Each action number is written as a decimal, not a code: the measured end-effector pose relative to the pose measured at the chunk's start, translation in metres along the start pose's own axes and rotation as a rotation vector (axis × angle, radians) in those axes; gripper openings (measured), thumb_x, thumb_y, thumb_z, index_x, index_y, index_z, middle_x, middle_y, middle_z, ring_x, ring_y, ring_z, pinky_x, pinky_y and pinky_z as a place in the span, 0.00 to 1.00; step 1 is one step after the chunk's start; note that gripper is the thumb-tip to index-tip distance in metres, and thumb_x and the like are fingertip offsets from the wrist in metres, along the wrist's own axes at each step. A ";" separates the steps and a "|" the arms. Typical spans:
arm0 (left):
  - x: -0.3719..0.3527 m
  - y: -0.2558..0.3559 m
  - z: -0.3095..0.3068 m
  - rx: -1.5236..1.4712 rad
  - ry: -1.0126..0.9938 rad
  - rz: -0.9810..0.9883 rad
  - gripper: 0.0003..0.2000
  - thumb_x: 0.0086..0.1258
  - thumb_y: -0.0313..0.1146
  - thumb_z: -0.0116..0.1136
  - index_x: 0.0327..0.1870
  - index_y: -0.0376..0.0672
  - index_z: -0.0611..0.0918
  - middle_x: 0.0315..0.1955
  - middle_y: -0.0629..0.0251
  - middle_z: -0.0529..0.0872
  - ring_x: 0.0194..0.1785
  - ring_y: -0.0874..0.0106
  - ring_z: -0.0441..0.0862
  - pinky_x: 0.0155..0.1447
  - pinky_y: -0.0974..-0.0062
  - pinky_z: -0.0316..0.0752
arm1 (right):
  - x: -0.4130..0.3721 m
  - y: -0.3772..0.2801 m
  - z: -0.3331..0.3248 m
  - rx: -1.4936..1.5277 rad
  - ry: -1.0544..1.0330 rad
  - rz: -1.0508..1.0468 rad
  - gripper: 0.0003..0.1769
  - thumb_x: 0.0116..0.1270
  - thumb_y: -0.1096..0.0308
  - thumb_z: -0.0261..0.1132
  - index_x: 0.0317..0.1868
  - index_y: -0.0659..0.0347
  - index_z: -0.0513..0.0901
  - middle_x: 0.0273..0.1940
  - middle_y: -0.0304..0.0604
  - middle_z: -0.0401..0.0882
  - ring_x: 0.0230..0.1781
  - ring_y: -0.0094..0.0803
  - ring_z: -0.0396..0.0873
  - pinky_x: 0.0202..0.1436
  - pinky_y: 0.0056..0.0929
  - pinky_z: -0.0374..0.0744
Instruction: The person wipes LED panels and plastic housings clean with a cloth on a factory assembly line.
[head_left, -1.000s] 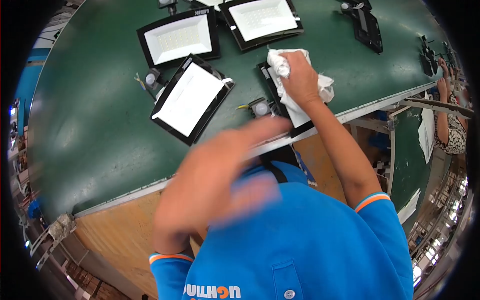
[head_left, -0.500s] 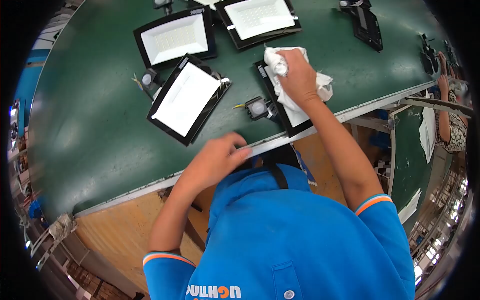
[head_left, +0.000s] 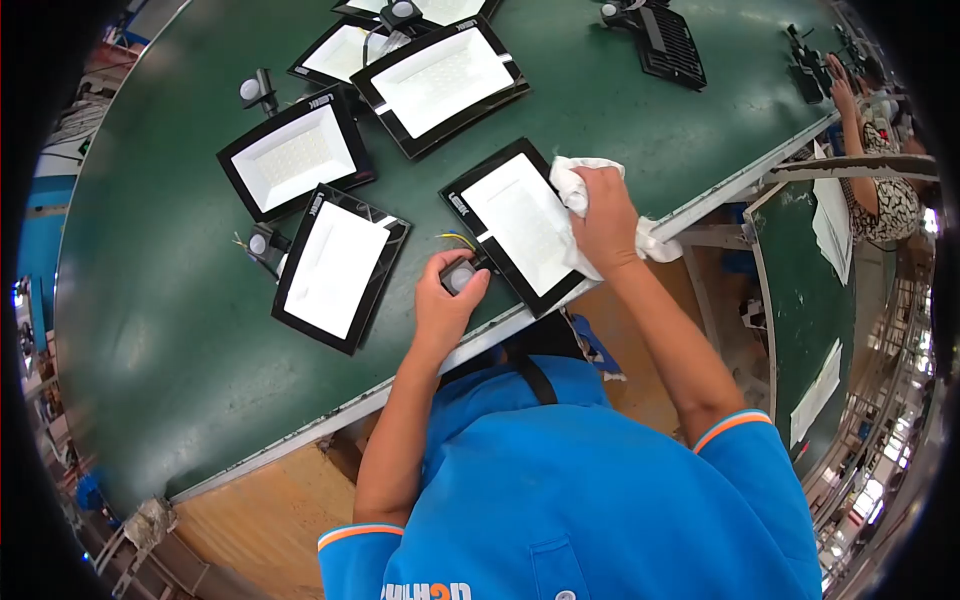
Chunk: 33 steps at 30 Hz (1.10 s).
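A black-framed LED floodlight (head_left: 522, 222) lies face up near the table's front edge. My left hand (head_left: 446, 308) has its fingers wrapped round the motion sensor (head_left: 461, 278) on that lamp's left side; short coloured wires stick out beside it. My right hand (head_left: 606, 222) is closed on a white cloth (head_left: 590, 172) at the lamp's right edge. Part of the cloth hangs out past my wrist toward the table edge. Just left, another floodlight (head_left: 335, 265) lies face up with its own sensor (head_left: 262, 243).
More floodlights (head_left: 440, 82) lie at the back left, some overlapping. A dark finned lamp (head_left: 672, 45) rests at the back right. The green table (head_left: 170, 300) has a metal front edge (head_left: 300, 437). A co-worker's arm (head_left: 850, 120) reaches over the far right end.
My left hand has gone from the table edge to the sensor and closed round it. My right hand with the cloth has shifted from over the lamp's face to its right edge.
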<state>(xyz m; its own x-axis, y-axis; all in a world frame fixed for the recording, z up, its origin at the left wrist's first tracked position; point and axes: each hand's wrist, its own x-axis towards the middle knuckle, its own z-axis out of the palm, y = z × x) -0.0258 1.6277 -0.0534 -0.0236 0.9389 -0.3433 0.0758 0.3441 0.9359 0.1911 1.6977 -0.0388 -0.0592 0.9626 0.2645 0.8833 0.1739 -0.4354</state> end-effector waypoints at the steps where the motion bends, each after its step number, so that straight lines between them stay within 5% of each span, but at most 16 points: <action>1: 0.000 -0.004 0.001 0.029 0.030 0.000 0.15 0.57 0.31 0.63 0.44 0.36 0.76 0.32 0.64 0.80 0.33 0.77 0.75 0.39 0.80 0.70 | -0.005 0.001 0.003 -0.017 0.011 -0.058 0.23 0.44 0.80 0.61 0.46 0.59 0.74 0.41 0.48 0.72 0.43 0.48 0.72 0.48 0.39 0.73; 2: 0.000 -0.008 0.001 0.056 0.063 0.002 0.16 0.55 0.32 0.65 0.43 0.36 0.78 0.36 0.61 0.82 0.39 0.73 0.77 0.48 0.76 0.71 | -0.011 -0.003 0.004 -0.035 0.023 -0.118 0.23 0.44 0.79 0.62 0.45 0.58 0.75 0.39 0.48 0.72 0.43 0.48 0.73 0.47 0.39 0.73; 4: 0.002 -0.006 0.001 0.060 0.067 0.045 0.15 0.55 0.32 0.65 0.42 0.36 0.78 0.36 0.61 0.82 0.40 0.72 0.77 0.48 0.76 0.71 | -0.041 -0.033 0.020 0.048 0.108 -0.400 0.13 0.50 0.76 0.58 0.39 0.57 0.78 0.31 0.44 0.71 0.35 0.42 0.74 0.39 0.38 0.74; 6: -0.001 -0.002 -0.001 0.139 0.091 0.151 0.15 0.55 0.32 0.65 0.42 0.37 0.78 0.36 0.60 0.82 0.40 0.72 0.77 0.48 0.76 0.71 | -0.061 -0.074 0.007 0.140 -0.075 -0.298 0.12 0.50 0.74 0.59 0.37 0.57 0.79 0.29 0.43 0.71 0.31 0.39 0.75 0.34 0.35 0.75; 7: 0.001 -0.010 -0.003 0.109 0.052 0.038 0.15 0.54 0.31 0.65 0.42 0.37 0.78 0.36 0.61 0.82 0.39 0.73 0.77 0.47 0.77 0.71 | -0.054 -0.062 0.012 0.166 -0.049 -0.320 0.11 0.50 0.74 0.60 0.37 0.57 0.79 0.29 0.42 0.71 0.31 0.38 0.75 0.31 0.33 0.75; 12: -0.003 -0.007 0.003 0.058 0.086 -0.044 0.14 0.54 0.31 0.65 0.40 0.37 0.78 0.35 0.62 0.82 0.39 0.75 0.77 0.47 0.77 0.71 | -0.006 -0.004 0.000 0.040 -0.086 -0.026 0.21 0.48 0.78 0.62 0.46 0.59 0.74 0.39 0.47 0.73 0.38 0.45 0.75 0.42 0.35 0.76; 14: -0.001 -0.012 0.001 0.134 0.063 0.100 0.13 0.59 0.29 0.62 0.43 0.37 0.76 0.26 0.70 0.79 0.26 0.83 0.73 0.30 0.84 0.68 | -0.012 -0.011 0.007 -0.009 -0.068 -0.030 0.20 0.48 0.78 0.61 0.45 0.59 0.75 0.39 0.46 0.73 0.38 0.45 0.75 0.44 0.35 0.75; 15: 0.000 -0.012 0.000 0.136 0.070 0.106 0.13 0.59 0.29 0.62 0.43 0.37 0.76 0.26 0.70 0.79 0.26 0.83 0.73 0.30 0.84 0.68 | -0.018 -0.018 0.014 -0.059 -0.052 -0.026 0.19 0.49 0.78 0.61 0.45 0.59 0.75 0.39 0.46 0.74 0.39 0.45 0.75 0.45 0.35 0.75; 16: -0.001 -0.013 -0.001 0.094 0.065 0.075 0.15 0.56 0.30 0.64 0.43 0.37 0.77 0.31 0.66 0.80 0.33 0.79 0.75 0.38 0.81 0.70 | -0.028 -0.033 0.027 -0.010 0.082 -0.224 0.09 0.54 0.72 0.59 0.38 0.61 0.77 0.31 0.45 0.71 0.32 0.41 0.73 0.37 0.33 0.74; 17: -0.001 -0.014 -0.002 0.052 0.058 0.038 0.16 0.54 0.31 0.66 0.42 0.37 0.77 0.36 0.62 0.81 0.39 0.74 0.77 0.46 0.78 0.71 | -0.041 -0.056 0.027 0.093 -0.076 -0.296 0.17 0.50 0.76 0.60 0.43 0.57 0.78 0.33 0.45 0.73 0.38 0.42 0.76 0.42 0.37 0.74; 18: -0.002 -0.010 -0.002 0.079 0.052 0.084 0.17 0.54 0.31 0.65 0.44 0.36 0.76 0.36 0.61 0.81 0.39 0.74 0.77 0.46 0.77 0.71 | -0.041 -0.079 0.014 0.092 -0.233 -0.299 0.17 0.50 0.75 0.59 0.43 0.55 0.79 0.33 0.43 0.73 0.38 0.40 0.76 0.39 0.37 0.75; 25: -0.006 0.005 0.002 0.067 0.068 -0.016 0.16 0.55 0.31 0.65 0.43 0.37 0.77 0.35 0.64 0.79 0.39 0.77 0.74 0.44 0.79 0.70 | 0.057 -0.014 0.039 0.018 0.085 -0.118 0.08 0.57 0.71 0.57 0.38 0.57 0.78 0.32 0.44 0.72 0.35 0.42 0.73 0.37 0.37 0.73; 28: -0.008 0.009 -0.001 0.136 0.062 -0.007 0.16 0.55 0.31 0.65 0.44 0.37 0.77 0.35 0.64 0.79 0.39 0.76 0.74 0.45 0.79 0.70 | 0.047 -0.043 0.060 0.257 0.078 -0.497 0.07 0.56 0.69 0.58 0.36 0.57 0.79 0.32 0.43 0.73 0.36 0.40 0.74 0.39 0.34 0.73; 30: -0.010 0.007 0.001 0.005 0.083 -0.023 0.16 0.55 0.32 0.65 0.43 0.37 0.77 0.37 0.61 0.80 0.41 0.74 0.75 0.48 0.77 0.71 | 0.031 -0.084 0.038 0.176 -0.313 -0.639 0.09 0.55 0.69 0.58 0.36 0.58 0.79 0.34 0.43 0.75 0.37 0.39 0.74 0.42 0.35 0.73; 33: -0.009 0.007 0.002 0.150 0.101 0.107 0.16 0.54 0.32 0.65 0.42 0.36 0.77 0.36 0.60 0.80 0.41 0.73 0.77 0.48 0.76 0.71 | 0.064 -0.035 0.066 0.337 -0.009 -0.434 0.14 0.51 0.76 0.55 0.41 0.61 0.78 0.36 0.49 0.75 0.40 0.46 0.73 0.45 0.39 0.72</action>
<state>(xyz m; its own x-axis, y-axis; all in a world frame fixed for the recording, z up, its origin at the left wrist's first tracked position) -0.0233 1.6217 -0.0442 -0.1072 0.9682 -0.2262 0.2309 0.2456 0.9415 0.1259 1.7668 -0.0632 -0.3902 0.7891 0.4745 0.5791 0.6109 -0.5398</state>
